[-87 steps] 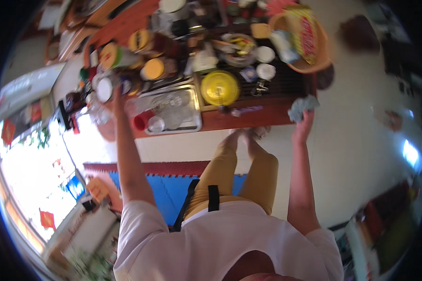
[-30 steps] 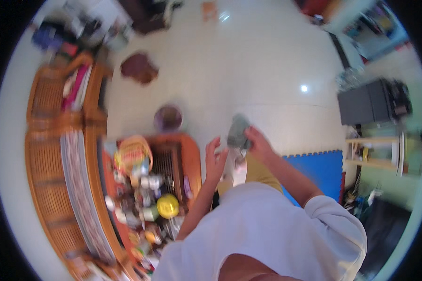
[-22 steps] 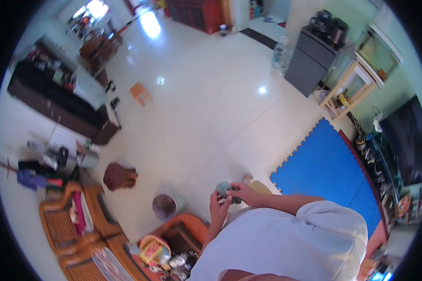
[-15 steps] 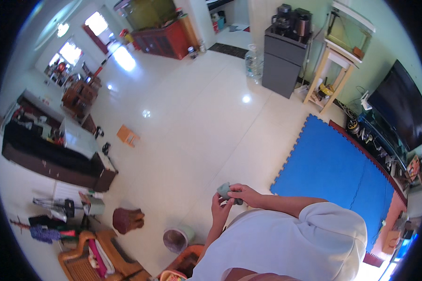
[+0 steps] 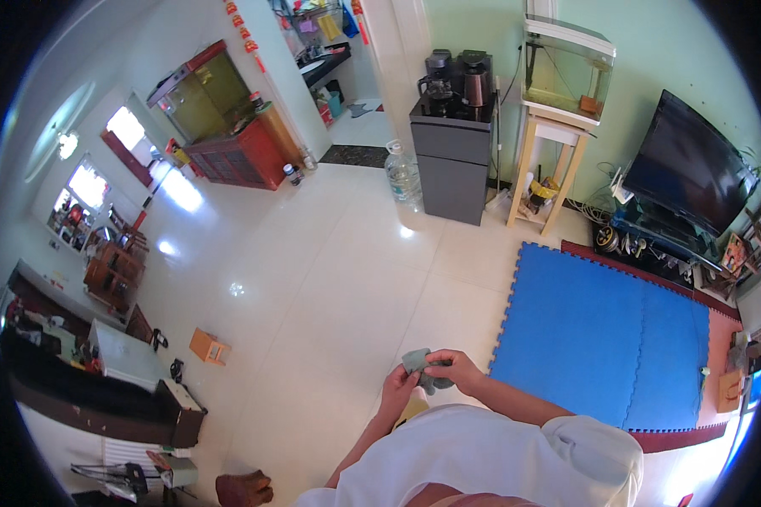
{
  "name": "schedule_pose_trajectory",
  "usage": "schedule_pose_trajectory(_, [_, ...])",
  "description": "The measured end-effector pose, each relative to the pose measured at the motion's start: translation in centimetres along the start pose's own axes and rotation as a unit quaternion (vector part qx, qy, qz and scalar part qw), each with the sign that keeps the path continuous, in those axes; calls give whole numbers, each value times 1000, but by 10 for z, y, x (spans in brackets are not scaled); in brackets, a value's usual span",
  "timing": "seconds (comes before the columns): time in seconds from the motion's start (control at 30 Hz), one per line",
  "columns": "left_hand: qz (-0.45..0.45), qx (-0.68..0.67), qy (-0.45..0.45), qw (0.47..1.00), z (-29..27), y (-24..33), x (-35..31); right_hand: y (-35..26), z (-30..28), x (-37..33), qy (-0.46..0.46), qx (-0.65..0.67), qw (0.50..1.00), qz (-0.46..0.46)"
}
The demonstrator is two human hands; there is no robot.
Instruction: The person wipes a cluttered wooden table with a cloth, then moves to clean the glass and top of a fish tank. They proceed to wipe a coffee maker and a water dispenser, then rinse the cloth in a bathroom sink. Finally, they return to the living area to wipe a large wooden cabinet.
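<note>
A crumpled grey-green cloth (image 5: 416, 361) is held up between the person's two hands, in front of the white shirt (image 5: 490, 456) and above the pale floor (image 5: 338, 287). It is just to the left of the near left corner of the blue mat (image 5: 575, 338), as seen from above. The left hand (image 5: 399, 389) has its fingers closed on the cloth's left side; the right hand (image 5: 455, 368) grips it from the right, fingertips bent over its middle. Some of the cloth hangs below the right fingers.

The mat has toothed edges and dark red strips (image 5: 685, 437) along its near and far borders. Past its far left corner, a wooden stand (image 5: 528, 169) carries a glass tank (image 5: 566, 72). Left of the stand is a grey cabinet (image 5: 450, 169), with a coffee maker (image 5: 438, 74) near the left edge of its top and a flask (image 5: 475, 83) near the right. A big clear bottle (image 5: 404, 179) is on the floor beside the cabinet's left edge. A TV (image 5: 689, 165) is beyond the mat's far right corner. Well to the left of the hands, a small stool (image 5: 209, 346) is on the floor.
</note>
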State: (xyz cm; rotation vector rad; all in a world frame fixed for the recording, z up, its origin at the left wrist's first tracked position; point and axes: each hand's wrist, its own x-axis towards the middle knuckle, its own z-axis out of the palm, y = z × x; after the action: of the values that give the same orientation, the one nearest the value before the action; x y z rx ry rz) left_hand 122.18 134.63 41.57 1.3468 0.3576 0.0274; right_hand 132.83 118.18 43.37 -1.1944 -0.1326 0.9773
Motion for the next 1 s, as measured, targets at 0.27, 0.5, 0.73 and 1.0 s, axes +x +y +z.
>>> schedule_pose_trajectory(0.27, [-70, -145, -109, 981, -22, 60, 143, -77, -25, 82, 37, 178, 978, -104])
schedule_pose_trajectory(0.5, [-71, -259, -197, 943, -31, 131, 279, -139, -42, 189, 109, 210, 962, -138])
schedule_pose_trajectory(0.73, [-94, -242, -239, 936, 15, 164, 368, -199, -59, 207, 36, 361, 932, -30])
schedule_pose_trajectory(1.0, [-51, 93, -325, 940, 108, 167, 474, -243, -178, 235, -16, 375, 914, -154])
